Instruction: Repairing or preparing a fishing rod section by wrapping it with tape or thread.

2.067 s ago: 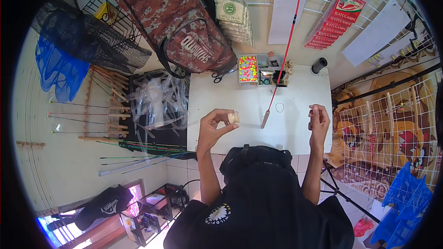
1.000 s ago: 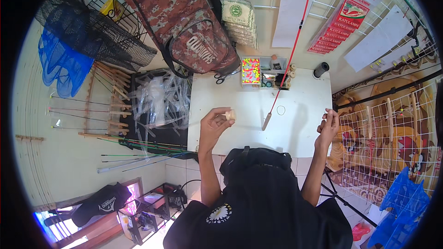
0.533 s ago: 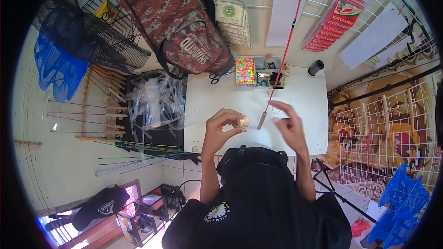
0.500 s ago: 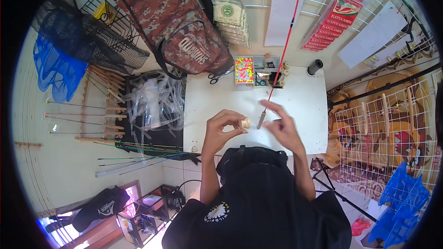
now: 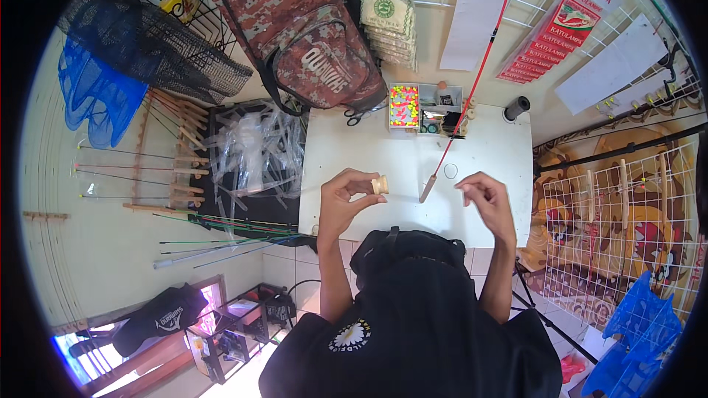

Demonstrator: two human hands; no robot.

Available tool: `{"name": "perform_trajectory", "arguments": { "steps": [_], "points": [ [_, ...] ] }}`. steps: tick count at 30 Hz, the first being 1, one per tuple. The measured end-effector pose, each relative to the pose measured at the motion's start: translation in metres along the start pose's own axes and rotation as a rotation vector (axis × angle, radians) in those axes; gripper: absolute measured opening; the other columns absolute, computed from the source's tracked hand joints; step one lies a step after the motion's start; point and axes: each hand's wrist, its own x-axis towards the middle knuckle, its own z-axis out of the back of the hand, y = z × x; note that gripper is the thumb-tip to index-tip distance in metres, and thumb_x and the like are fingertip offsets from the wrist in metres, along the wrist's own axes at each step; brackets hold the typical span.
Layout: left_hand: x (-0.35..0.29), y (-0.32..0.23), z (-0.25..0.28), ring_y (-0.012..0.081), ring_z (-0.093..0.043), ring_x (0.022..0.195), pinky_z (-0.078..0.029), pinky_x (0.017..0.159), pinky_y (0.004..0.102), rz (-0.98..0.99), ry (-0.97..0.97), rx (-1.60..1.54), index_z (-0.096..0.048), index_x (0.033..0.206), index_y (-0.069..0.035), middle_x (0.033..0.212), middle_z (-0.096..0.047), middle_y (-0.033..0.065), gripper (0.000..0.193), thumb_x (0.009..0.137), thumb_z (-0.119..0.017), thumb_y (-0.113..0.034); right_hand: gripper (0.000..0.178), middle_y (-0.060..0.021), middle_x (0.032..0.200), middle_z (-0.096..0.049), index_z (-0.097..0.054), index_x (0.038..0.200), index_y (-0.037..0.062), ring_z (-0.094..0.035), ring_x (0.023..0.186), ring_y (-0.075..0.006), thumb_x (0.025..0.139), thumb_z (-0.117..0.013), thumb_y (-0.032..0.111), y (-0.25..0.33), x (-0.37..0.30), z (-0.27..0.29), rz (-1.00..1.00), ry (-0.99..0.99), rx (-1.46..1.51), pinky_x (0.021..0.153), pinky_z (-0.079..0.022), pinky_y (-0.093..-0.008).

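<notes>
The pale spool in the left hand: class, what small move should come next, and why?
Probably the right hand should move in toward the pale spool. The left hand already has the spool in a pinch, while the right hand is apart from it, on the other side of the tan rod handle. Whether the right hand holds any fine line cannot be told.
</notes>
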Motion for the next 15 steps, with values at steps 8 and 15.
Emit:
{"name": "perform_trajectory", "arguments": {
  "steps": [8,15],
  "points": [
    [-0.001,0.002,0.019,0.0175,-0.07,0.087,-0.056,0.084,0.0309,-0.001,-0.042,-0.024,-0.068,0.107,0.003,0.095,-0.068,0.0087,0.039,0.07,-0.081,0.007,0.016,-0.0024,0.076,-0.061,-0.067,0.096,-0.0019,-0.054,0.067,-0.0076,0.096,-0.057,0.011,-0.037,-0.013,0.078,0.099,-0.584,-0.29,0.064,-0.041,-0.0218],
    [-0.007,0.004,0.034,0.0176,-0.069,0.089,-0.056,0.082,0.0287,0.053,-0.142,-0.004,-0.066,0.106,0.005,0.1,-0.067,0.0105,0.04,0.069,-0.08,0.011,0.018,-0.0054,0.073,-0.065,-0.066,0.099,0.0009,-0.061,0.067,-0.0135,0.095,-0.061,0.017,-0.054,-0.025,0.125,-0.018,-1.11,-0.495,0.062,-0.047,-0.0293]
  ]
}}
